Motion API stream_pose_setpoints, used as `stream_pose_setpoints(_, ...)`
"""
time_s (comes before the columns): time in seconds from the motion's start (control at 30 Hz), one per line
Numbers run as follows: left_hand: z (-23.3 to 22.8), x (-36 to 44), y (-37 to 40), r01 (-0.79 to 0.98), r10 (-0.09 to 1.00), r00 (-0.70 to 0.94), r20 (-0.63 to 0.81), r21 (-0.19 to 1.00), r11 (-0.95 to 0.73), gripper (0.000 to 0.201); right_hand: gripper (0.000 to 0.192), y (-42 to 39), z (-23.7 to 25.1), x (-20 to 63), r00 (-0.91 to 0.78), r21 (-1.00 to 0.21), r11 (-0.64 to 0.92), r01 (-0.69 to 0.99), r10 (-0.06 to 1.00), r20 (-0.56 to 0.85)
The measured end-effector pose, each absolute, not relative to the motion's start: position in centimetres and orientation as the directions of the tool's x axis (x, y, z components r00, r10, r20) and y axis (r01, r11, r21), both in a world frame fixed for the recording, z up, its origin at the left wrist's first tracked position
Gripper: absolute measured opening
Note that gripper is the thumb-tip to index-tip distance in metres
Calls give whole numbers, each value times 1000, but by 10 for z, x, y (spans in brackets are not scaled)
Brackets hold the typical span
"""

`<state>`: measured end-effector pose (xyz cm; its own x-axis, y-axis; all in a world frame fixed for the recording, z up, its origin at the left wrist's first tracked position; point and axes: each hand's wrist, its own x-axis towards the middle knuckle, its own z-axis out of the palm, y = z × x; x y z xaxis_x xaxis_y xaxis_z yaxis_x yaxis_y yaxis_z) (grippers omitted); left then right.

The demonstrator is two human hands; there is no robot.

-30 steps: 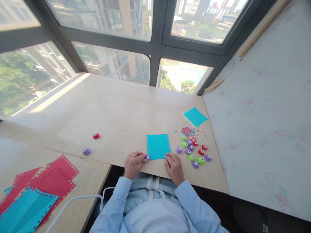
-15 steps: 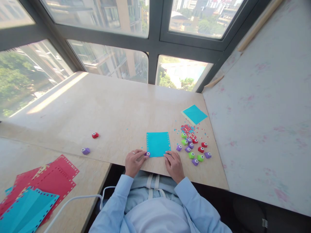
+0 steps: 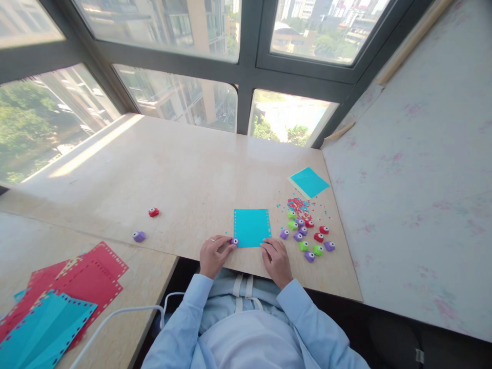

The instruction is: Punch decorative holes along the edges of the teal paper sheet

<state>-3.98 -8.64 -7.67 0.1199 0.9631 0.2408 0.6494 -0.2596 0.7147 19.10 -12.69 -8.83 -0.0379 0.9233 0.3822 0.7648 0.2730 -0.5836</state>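
Punch, small purple one, sits at the near-left corner of the blue sheet, pinched in the left hand; fingers curl over most of it, so only the tip shows and I can't tell whether paper is in its slot. Right hand lies at the sheet's near-right corner, fingertips on or just at the edge, fingers loosely bent, holding nothing visible. Sheet lies flat on the wooden table, punched holes down its left and right edges. Just right of the sheet: cluster of spare punches, purple, green, red; too small to read shapes. Beyond them, scatter of confetti, then a second blue sheet on a pale one. Well left of the sheet: lone purple punch and red punch. Far left, punched red and blue sheets, cut off by the frame edge.
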Motion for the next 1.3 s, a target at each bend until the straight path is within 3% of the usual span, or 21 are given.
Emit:
stream_pose_setpoints(0.2, -71, -40, -88, 536, 980, 64, 187, 822, -191, 31, 25, -128, -88, 192, -7, -600, 285, 748, 906, 423)
stream_pose_setpoints(0.33, -58, -44, -85, 419, 999, 11, 34, 907, -36, 35, 24, -128, -88, 193, 41, -620, 282, 732, 890, 454)
stream_pose_setpoints(0.47, -43, -49, -70, 499, 987, 74, -145, 862, 89, 37, 23, -128, -87, 194, 73, -648, 270, 712, 890, 451)
stream_pose_setpoints(0.57, -36, -50, -54, 448, 958, 129, -256, 877, 174, 37, 23, -128, -86, 194, 95, -664, 265, 699, 886, 454)
stream_pose_setpoints(0.73, -30, -45, -35, 522, 778, 253, -575, 758, 391, 42, 23, -130, -86, 194, 95, -670, 271, 692, 885, 456)
stream_pose_setpoints(1.03, -30, -39, -25, 564, 682, 254, -686, 677, 472, 48, 21, -128, -88, 195, 102, -664, 271, 697, 879, 465)
stream_pose_setpoints(1.3, -34, -38, -22, 554, 673, 262, -692, 679, 482, 48, 21, -128, -90, 196, 103, -685, 258, 681, 892, 439)
